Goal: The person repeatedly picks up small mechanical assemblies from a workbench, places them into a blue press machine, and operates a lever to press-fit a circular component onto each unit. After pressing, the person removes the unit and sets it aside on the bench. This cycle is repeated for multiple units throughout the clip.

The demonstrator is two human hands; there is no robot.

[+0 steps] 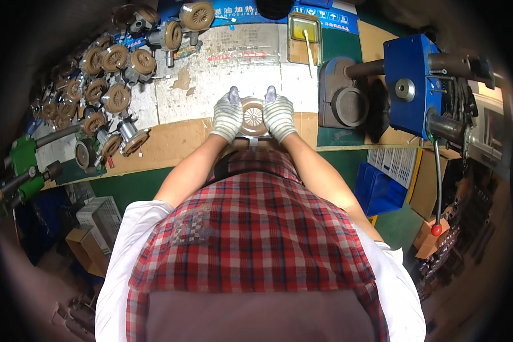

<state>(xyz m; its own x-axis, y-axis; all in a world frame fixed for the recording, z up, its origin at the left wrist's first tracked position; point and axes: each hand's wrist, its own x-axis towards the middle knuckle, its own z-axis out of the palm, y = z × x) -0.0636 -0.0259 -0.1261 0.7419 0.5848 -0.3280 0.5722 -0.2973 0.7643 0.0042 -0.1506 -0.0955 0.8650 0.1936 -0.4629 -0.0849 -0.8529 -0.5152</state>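
A round tan impeller wheel [253, 117] with radial fins faces up on a grey metal body at the near edge of the bench. My left hand [228, 118], in a striped knit glove, is closed round its left side. From the right side my right hand [279, 115], gloved alike, grips the same part. Both thumbs point away from me, and the other fingers are partly hidden beneath. Under the wheel, only a little of the metal body [253, 138] shows.
Several similar impeller assemblies [115, 58] crowd the bench's left side. At right stands a blue lever press [404, 85] with a dark round-cupped base [349, 106]; its red-knobbed lever [437, 188] hangs down. A brush [308, 51] lies across a tray of yellow liquid [304, 28]. A green press [25, 162] stands left.
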